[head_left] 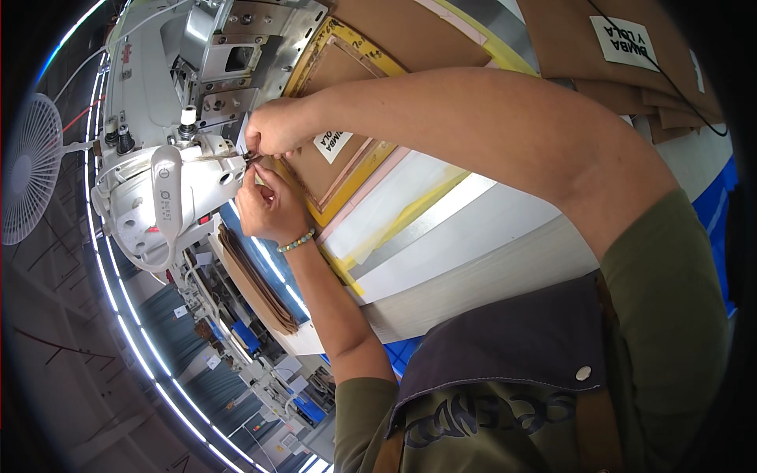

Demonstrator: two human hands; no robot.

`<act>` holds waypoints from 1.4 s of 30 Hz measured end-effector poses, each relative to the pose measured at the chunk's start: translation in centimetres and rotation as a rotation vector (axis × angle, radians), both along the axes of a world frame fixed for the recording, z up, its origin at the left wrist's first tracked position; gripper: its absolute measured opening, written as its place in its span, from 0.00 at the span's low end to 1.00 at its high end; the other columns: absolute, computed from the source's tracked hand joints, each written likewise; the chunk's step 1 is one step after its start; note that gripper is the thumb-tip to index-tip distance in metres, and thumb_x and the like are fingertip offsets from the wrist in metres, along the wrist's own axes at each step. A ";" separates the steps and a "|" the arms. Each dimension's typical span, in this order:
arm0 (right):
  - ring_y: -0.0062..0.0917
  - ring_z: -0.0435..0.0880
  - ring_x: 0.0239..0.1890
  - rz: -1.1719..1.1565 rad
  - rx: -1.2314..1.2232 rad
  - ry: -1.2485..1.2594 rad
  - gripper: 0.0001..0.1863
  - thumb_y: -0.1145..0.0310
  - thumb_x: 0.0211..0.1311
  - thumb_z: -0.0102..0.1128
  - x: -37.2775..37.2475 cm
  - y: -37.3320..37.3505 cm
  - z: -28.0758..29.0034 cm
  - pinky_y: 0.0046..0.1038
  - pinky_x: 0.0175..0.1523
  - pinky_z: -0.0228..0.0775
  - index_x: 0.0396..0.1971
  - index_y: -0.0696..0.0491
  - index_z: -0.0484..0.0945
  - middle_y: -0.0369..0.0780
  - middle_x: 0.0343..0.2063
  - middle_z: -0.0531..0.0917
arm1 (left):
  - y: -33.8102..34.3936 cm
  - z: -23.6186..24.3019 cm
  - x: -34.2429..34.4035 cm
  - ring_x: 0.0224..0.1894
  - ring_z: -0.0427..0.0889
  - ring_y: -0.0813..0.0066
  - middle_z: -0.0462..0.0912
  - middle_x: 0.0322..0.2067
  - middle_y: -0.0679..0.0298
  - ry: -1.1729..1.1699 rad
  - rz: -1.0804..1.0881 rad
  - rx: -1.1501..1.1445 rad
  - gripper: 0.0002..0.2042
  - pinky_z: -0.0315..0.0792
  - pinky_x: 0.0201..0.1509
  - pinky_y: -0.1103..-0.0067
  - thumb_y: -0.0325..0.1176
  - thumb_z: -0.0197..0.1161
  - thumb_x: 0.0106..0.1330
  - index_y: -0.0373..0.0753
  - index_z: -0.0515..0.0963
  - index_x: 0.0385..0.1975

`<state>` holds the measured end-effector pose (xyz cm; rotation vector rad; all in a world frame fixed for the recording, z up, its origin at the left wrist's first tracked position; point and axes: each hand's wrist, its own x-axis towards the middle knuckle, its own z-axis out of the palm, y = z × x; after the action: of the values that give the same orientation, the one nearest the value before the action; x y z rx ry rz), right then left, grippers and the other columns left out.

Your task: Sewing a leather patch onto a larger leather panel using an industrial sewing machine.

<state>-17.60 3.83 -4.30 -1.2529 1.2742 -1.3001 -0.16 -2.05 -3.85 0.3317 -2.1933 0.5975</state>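
Observation:
At a white industrial sewing machine [126,197], my left hand [266,203], with a beaded bracelet at the wrist, has its finger and thumb pinched at the needle area, on something small I cannot make out. My right hand [280,126] is just above it, fingers curled at the same spot, what they hold hidden. Beside both hands lies a yellow-edged template frame [323,209] with brown material [367,47] and a white printed label [331,146], partly behind my right forearm.
Brown pieces with a white label [576,31] and a black cord lie at the upper right. A stack of brown material [260,284] sits left of my left arm on the worktable [434,292]. A white fan [31,169] stands at far left, with machinery [292,394] at lower left.

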 end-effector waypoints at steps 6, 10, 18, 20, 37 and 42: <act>0.23 0.86 0.27 -0.025 0.008 -0.036 0.21 0.75 0.60 0.52 0.1 0.4 -0.1 0.31 0.29 0.78 0.52 0.49 0.84 0.38 0.33 0.87 | 0.0 -0.1 0.2 0.17 0.70 0.73 0.68 0.15 0.69 -0.013 -0.008 0.013 0.09 0.66 0.22 0.74 0.22 0.71 0.57 0.37 0.85 0.38; 0.23 0.86 0.28 -0.029 -0.008 -0.013 0.20 0.75 0.59 0.52 0.2 0.2 0.0 0.31 0.28 0.77 0.50 0.49 0.84 0.38 0.33 0.87 | -0.1 0.1 0.2 0.14 0.66 0.76 0.69 0.13 0.71 -0.046 -0.013 -0.019 0.11 0.64 0.21 0.75 0.26 0.73 0.58 0.38 0.86 0.41; 0.22 0.86 0.28 -0.016 0.036 -0.014 0.19 0.75 0.60 0.52 0.0 0.4 0.2 0.30 0.28 0.77 0.49 0.48 0.85 0.38 0.33 0.87 | -0.1 0.1 -0.4 0.15 0.66 0.76 0.68 0.13 0.70 -0.027 0.007 -0.044 0.09 0.63 0.20 0.75 0.29 0.75 0.59 0.38 0.87 0.38; 0.22 0.86 0.28 -0.025 0.031 -0.009 0.19 0.75 0.60 0.51 0.1 0.4 0.3 0.30 0.27 0.76 0.48 0.47 0.85 0.37 0.33 0.87 | -0.2 0.1 -0.4 0.16 0.67 0.75 0.70 0.14 0.70 -0.015 0.014 -0.029 0.07 0.64 0.21 0.75 0.28 0.74 0.60 0.38 0.88 0.37; 0.24 0.85 0.26 -0.035 -0.015 -0.001 0.20 0.75 0.59 0.53 0.2 -0.1 -0.1 0.30 0.30 0.77 0.49 0.49 0.84 0.39 0.28 0.86 | -0.5 0.0 0.3 0.15 0.70 0.75 0.73 0.14 0.69 -0.036 -0.015 0.020 0.10 0.68 0.22 0.75 0.24 0.68 0.57 0.38 0.86 0.40; 0.23 0.85 0.25 -0.031 -0.006 0.003 0.18 0.75 0.59 0.54 0.1 0.1 0.0 0.30 0.29 0.76 0.48 0.49 0.85 0.38 0.28 0.86 | -0.3 0.1 0.2 0.15 0.70 0.75 0.72 0.14 0.70 -0.055 -0.015 0.014 0.10 0.68 0.23 0.75 0.25 0.68 0.58 0.38 0.86 0.40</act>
<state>-17.46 3.91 -4.31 -1.2442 1.2976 -1.3253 0.00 -2.31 -3.71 0.3090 -2.2514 0.5893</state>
